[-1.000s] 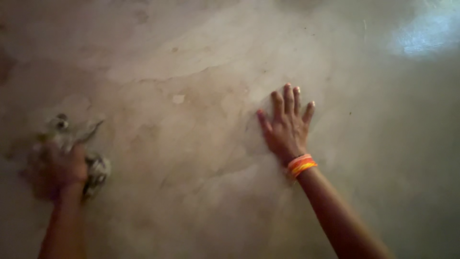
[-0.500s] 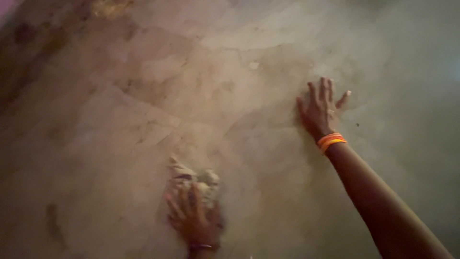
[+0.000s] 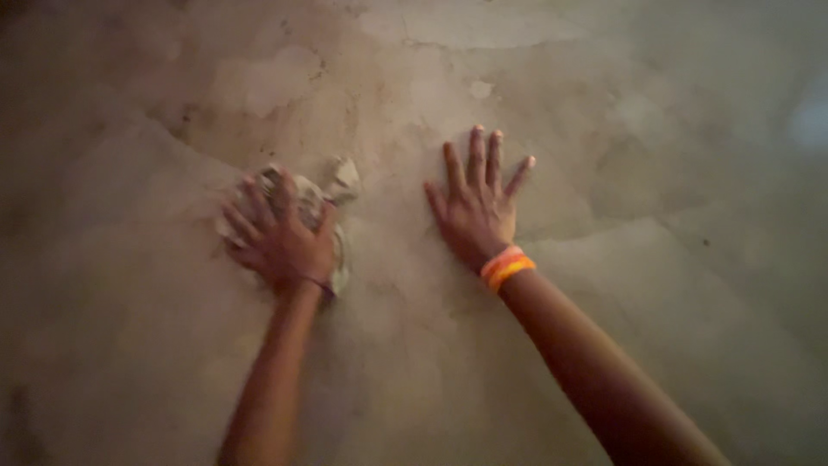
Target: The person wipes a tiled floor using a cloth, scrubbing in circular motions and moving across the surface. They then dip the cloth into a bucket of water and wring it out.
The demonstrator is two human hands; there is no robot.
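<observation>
At nine o'clock the left hand presses down on a crumpled pale rag, its grip spread over the cloth and curled into it. Just toward three o'clock, the right hand lies flat and released, fingers splayed, orange bracelets at its wrist. Beneath both lies a dim, stained, cracked concrete floor.

The whole view is a bare concrete floor, grey-brown and mottled with paler and darker patches. A thin crack runs across it near the top edge, with a small pale chip just below the crack. The light is dim and warm; a faint bluish sheen lies far right of the chip.
</observation>
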